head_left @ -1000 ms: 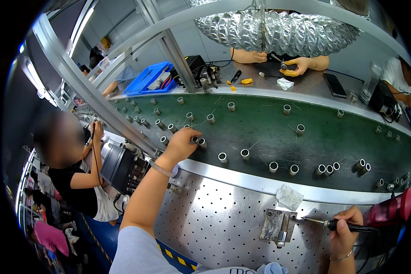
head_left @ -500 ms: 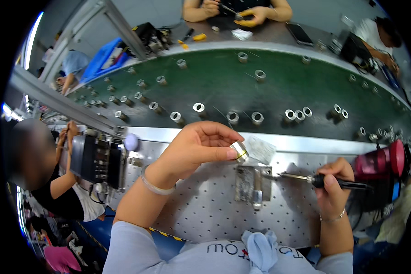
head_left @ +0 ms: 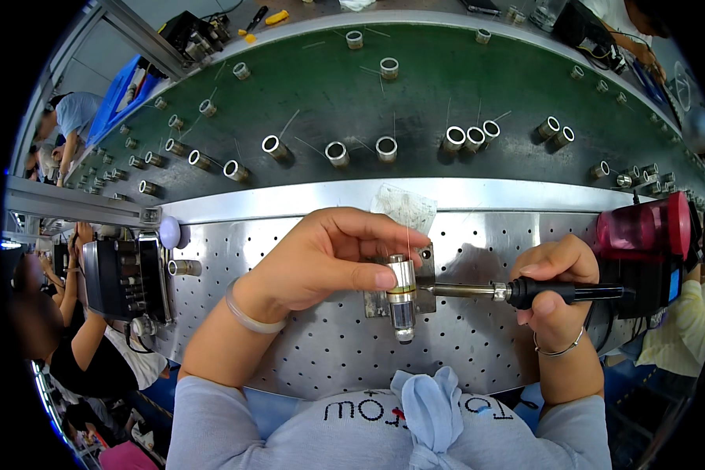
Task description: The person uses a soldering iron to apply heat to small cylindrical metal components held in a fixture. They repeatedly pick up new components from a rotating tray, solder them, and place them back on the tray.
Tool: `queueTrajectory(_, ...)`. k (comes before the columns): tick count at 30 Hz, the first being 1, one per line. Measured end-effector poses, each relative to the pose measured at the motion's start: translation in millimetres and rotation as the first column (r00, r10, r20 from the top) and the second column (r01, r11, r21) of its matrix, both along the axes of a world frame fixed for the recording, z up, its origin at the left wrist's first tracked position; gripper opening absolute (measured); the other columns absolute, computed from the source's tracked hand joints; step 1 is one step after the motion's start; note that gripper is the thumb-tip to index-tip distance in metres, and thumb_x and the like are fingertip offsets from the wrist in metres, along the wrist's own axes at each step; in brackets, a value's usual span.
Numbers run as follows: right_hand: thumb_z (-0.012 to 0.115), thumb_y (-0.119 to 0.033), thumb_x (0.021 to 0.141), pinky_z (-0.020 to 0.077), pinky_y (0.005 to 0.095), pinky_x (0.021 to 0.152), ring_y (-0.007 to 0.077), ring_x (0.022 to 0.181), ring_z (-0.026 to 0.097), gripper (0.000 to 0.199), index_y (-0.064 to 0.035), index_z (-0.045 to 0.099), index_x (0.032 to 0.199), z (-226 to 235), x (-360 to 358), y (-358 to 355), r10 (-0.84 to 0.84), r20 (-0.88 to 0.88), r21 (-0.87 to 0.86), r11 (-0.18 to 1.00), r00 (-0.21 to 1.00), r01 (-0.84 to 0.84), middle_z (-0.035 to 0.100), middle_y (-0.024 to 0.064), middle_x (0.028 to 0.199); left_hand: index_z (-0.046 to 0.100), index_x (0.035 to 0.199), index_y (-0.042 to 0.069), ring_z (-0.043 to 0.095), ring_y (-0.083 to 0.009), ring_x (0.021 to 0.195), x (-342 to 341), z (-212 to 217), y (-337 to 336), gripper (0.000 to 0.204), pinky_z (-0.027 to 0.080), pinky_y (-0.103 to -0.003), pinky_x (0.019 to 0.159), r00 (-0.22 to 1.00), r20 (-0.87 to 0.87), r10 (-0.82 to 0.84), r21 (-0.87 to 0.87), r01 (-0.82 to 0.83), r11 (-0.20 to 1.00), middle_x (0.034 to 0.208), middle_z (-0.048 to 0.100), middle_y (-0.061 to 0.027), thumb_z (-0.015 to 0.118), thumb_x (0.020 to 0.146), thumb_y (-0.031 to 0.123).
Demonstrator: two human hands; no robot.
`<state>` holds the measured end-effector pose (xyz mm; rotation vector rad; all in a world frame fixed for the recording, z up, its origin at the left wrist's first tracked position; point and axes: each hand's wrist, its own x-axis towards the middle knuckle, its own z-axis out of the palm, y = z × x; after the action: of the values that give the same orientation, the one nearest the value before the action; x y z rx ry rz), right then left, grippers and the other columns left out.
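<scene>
The two hands were apart over the perforated bench (head_left: 321,348): the left hand (head_left: 313,262) pinched a shiny metal cylinder (head_left: 402,276) between thumb and fingers, on the rod of a metal plate (head_left: 426,304) — the right hand (head_left: 560,286) was wrapped around a soldering iron (head_left: 539,294). Its tip was right by the cylinder — whether touching, I couldn't tell. Beyond lay a pale pad (head_left: 399,202), then a green belt (head_left: 321,86) carrying metal tubes (head_left: 386,150).
</scene>
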<state>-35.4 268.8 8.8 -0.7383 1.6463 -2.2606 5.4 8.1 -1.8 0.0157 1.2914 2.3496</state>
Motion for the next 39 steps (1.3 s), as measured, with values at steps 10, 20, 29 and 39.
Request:
queueTrajectory(10,0.075,-0.003,0.066,0.0433,0.0231,0.054,0.0135,0.058,0.056,0.024,0.0002,0.057,0.082,3.1,4.2,-3.4,-0.02,0.082,0.067,0.998,0.996,0.015,0.059,0.0084,0.07,0.067,0.084,0.001,0.057,-0.0217,0.091,-1.1,-4.6,0.1,0.021,0.048,-0.03,0.081,0.985,-0.158,0.063,0.01,-0.063,0.998,0.098,0.058,-0.0158,0.073,0.064,-0.004)
queueTrajectory(20,0.075,0.002,0.062,0.042,0.0249,0.052,0.0155,0.056,0.055,0.028,0.0011,0.058,0.085,-3.5,-2.6,-1.1,0.06,-0.046,0.074,0.996,0.997,-0.056,0.059,0.0085,0.068,0.067,0.072,0.004,0.058,-0.0217,0.087,-3.5,-8.9,3.3,0.015,0.045,-0.031,0.082,0.956,-0.283,0.082,-0.04,-0.097,0.995,0.094,0.06,-0.0177,0.076,0.06,-0.002)
queueTrajectory(29,0.077,0.0,0.062,0.0426,0.0252,0.051,0.0167,0.056,0.056,0.031,0.002,0.058,0.087,-6.7,-6.0,1.8,0.089,-0.061,0.034,0.996,0.994,-0.087,0.06,0.0099,0.068,0.067,0.076,0.003,0.055,-0.0194,0.095,-9.8,-13.1,-1.5,0.016,0.048,-0.028,0.08,0.934,-0.357,-0.022,-0.027,0.013,1.0,0.101,0.059,-0.0144,0.071,0.066,-0.008)
queueTrajectory(39,0.078,-0.001,0.062,0.0436,0.0247,0.053,0.0166,0.057,0.057,0.032,0.0019,0.058,0.086,-6.7,-4.5,1.1,0.053,-0.035,0.058,0.997,0.998,-0.051,0.06,0.0099,0.069,0.068,0.07,0.005,0.059,-0.0221,0.085,-8.7,-13.9,2.6,0.016,0.046,-0.03,0.08,0.942,-0.331,0.052,-0.027,-0.064,0.998,0.094,0.06,-0.019,0.077,0.059,-0.003)
